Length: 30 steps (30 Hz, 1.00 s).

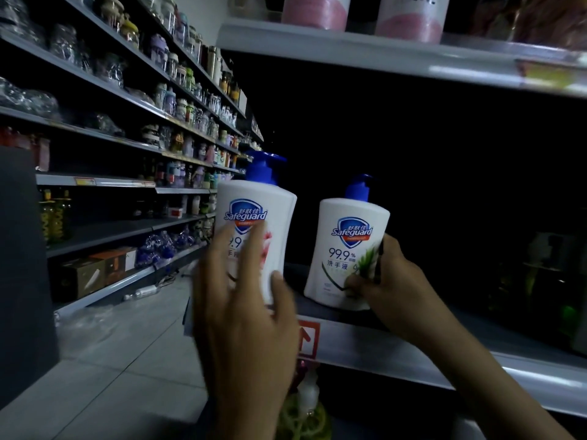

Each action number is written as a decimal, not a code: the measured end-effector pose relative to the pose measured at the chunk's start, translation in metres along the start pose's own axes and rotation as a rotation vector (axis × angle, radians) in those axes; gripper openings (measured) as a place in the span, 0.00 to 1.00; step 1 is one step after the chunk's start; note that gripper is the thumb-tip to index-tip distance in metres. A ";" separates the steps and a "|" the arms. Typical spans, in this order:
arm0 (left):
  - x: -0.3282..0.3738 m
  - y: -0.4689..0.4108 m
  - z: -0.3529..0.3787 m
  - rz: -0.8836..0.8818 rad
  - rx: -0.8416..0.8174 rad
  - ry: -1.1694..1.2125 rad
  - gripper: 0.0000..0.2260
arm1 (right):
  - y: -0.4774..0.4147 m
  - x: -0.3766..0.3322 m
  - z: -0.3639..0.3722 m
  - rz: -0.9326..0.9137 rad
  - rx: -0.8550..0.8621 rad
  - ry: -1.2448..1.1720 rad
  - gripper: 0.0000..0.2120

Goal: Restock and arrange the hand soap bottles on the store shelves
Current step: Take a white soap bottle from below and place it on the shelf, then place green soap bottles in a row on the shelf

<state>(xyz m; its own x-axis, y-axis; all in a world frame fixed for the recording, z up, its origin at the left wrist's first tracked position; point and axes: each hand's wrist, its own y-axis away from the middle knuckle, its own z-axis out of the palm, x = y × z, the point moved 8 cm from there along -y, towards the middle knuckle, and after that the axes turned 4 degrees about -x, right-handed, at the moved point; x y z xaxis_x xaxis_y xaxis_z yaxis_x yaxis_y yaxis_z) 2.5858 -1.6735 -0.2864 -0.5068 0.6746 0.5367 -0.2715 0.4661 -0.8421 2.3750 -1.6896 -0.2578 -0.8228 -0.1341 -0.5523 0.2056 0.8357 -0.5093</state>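
Note:
Two white Safeguard hand soap bottles with blue pumps are up at a dark store shelf (397, 347). The left bottle (273, 204) has a pink flower label; my left hand (247, 300) wraps its lower front, blurred, at the shelf's left end. The right bottle (346, 249) has a green aloe label and stands upright on the shelf, with my right hand (390, 281) gripping its lower right side. Whether the left bottle rests on the shelf is hidden by my hand.
The shelf above (381, 55) carries pink-and-white bottles (409, 17). Dark green items (540, 274) sit at the shelf's right. A long aisle rack (127, 182) of cups and jars runs along the left, with grey floor tiles (127, 360) between. A pump bottle (306, 395) shows below the shelf.

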 end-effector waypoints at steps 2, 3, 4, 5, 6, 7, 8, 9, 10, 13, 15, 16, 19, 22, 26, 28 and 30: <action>-0.031 -0.002 -0.004 -0.132 -0.057 -0.013 0.26 | -0.003 -0.007 0.005 -0.002 0.010 0.042 0.24; -0.041 -0.002 -0.001 -0.164 -0.118 -0.011 0.27 | -0.004 -0.009 0.008 0.001 0.014 0.056 0.24; -0.048 -0.001 0.003 -0.180 -0.177 -0.004 0.27 | -0.005 -0.012 0.012 0.006 0.021 0.064 0.23; -0.051 0.000 0.006 -0.185 -0.220 0.001 0.27 | -0.007 -0.013 0.015 0.013 0.029 0.068 0.23; -0.053 0.001 0.007 -0.178 -0.238 0.004 0.27 | -0.009 -0.014 0.018 0.016 0.034 0.068 0.22; -0.053 0.001 0.007 -0.159 -0.241 0.003 0.27 | -0.011 -0.015 0.021 0.018 0.034 0.064 0.22; -0.053 0.002 0.007 -0.137 -0.238 0.000 0.27 | -0.012 -0.016 0.024 0.022 0.027 0.056 0.22; -0.053 0.002 0.007 -0.117 -0.238 -0.003 0.27 | -0.013 -0.016 0.027 0.028 0.016 0.049 0.23; -0.055 0.001 0.007 -0.101 -0.241 -0.012 0.27 | -0.014 -0.017 0.029 0.036 0.007 0.049 0.23; -0.055 0.003 0.006 -0.077 -0.211 0.003 0.27 | -0.014 -0.021 0.028 0.021 0.034 0.101 0.23; -0.056 0.013 -0.009 -0.064 -0.074 0.018 0.24 | 0.003 -0.033 0.009 -0.112 0.232 0.164 0.21; -0.058 0.022 -0.020 -0.064 0.029 0.032 0.21 | 0.022 -0.041 -0.005 -0.213 0.377 0.149 0.18; -0.085 0.064 -0.033 -0.216 0.139 0.140 0.12 | 0.112 -0.031 -0.015 -0.433 0.668 -0.060 0.09; -0.133 0.105 0.003 -0.510 -0.213 0.146 0.10 | 0.157 0.025 0.036 -0.316 0.496 -0.109 0.07; -0.146 0.161 0.057 -0.551 -0.830 0.011 0.13 | 0.138 0.105 0.124 0.037 -0.074 -0.059 0.18; -0.140 0.170 0.072 -0.495 -0.927 0.017 0.17 | 0.130 0.133 0.146 0.158 -0.201 -0.086 0.27; -0.141 0.173 0.088 -0.485 -1.005 0.048 0.21 | 0.131 0.147 0.166 0.190 -0.358 -0.105 0.33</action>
<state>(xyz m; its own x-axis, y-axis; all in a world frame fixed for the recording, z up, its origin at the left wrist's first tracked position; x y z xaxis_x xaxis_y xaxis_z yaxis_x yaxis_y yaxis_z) 2.5384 -1.7380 -0.5120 -0.4884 0.3071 0.8168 0.3643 0.9223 -0.1289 2.3693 -1.6886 -0.5150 -0.7255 0.0021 -0.6882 0.1361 0.9807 -0.1405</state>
